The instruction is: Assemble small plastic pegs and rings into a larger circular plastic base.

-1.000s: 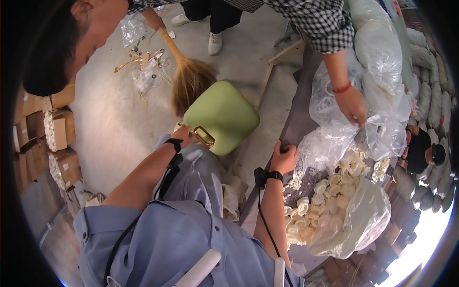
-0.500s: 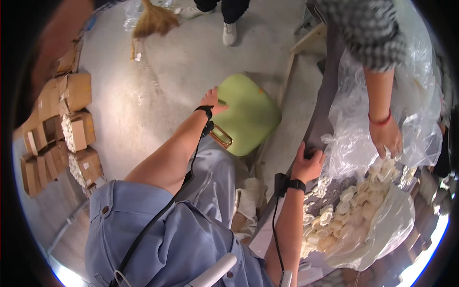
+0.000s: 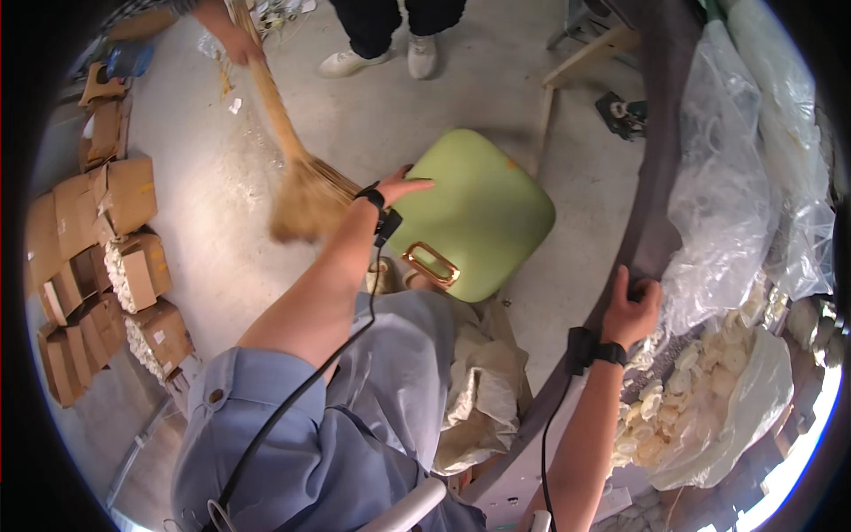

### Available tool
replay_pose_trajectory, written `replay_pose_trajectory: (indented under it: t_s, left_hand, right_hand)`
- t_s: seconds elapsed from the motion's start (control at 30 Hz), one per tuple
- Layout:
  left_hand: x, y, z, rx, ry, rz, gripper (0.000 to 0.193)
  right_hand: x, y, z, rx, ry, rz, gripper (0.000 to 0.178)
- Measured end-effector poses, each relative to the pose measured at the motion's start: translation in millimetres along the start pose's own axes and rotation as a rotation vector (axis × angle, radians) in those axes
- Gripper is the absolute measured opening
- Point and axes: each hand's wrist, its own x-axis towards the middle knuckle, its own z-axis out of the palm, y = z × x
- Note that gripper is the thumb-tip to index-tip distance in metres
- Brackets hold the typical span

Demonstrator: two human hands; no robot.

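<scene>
A light green, rounded-square stool seat [image 3: 479, 208] with a copper-coloured handle ring [image 3: 432, 265] stands in front of my knees. My left hand [image 3: 401, 186] grips its left edge, thumb laid on top and the other fingers mostly hidden beneath. My right hand [image 3: 631, 310] is at the edge of the grey-covered table [image 3: 651, 204], its fingers curled and thumb raised. Whatever those fingers hold, if anything, is hidden. Beside it, cream-coloured round pieces [image 3: 687, 381] lie heaped partly on a clear plastic bag [image 3: 749, 417].
Another person's hand [image 3: 241, 44] holds a straw broom [image 3: 306, 191], its head blurred close to my left forearm. Someone's legs and shoes [image 3: 424, 55] stand ahead. Cardboard boxes [image 3: 133, 195] are stacked at left; a whitish sack [image 3: 483, 399] sits by my leg.
The broom has swept in near my left arm. A co-worker's arm over the heap at right is gone. The stool seat and both my hands appear farther right as the view shifted.
</scene>
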Motion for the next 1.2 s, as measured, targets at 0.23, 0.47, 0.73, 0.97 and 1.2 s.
replay_pose_trajectory:
  t_s: [0.23,0.47,0.73,0.97,1.2]
  left_hand:
    - [-13,-15,-6,-0.041,0.066,-0.036,0.093]
    - [-64,-75,-33,-0.39,0.093,-0.004,0.078]
    - [-130,-119,-24,-0.266,0.143,-0.425,0.076]
    - [-105,-109,6,0.043,0.493,-0.27,0.088]
    - [-94,-96,-14,0.051,0.43,-0.143,0.09]
  right_hand:
    - [2,-1,-2,-0.012,0.017,0.015,0.039]
    - [1,-4,0,0.026,-0.007,-0.009,0.04]
    - [5,-1,-3,-0.039,-0.01,-0.037,0.04]
    - [2,0,-4,-0.048,-0.094,0.034,0.04]
    - [3,-2,-3,-0.006,-0.101,0.022,0.04]
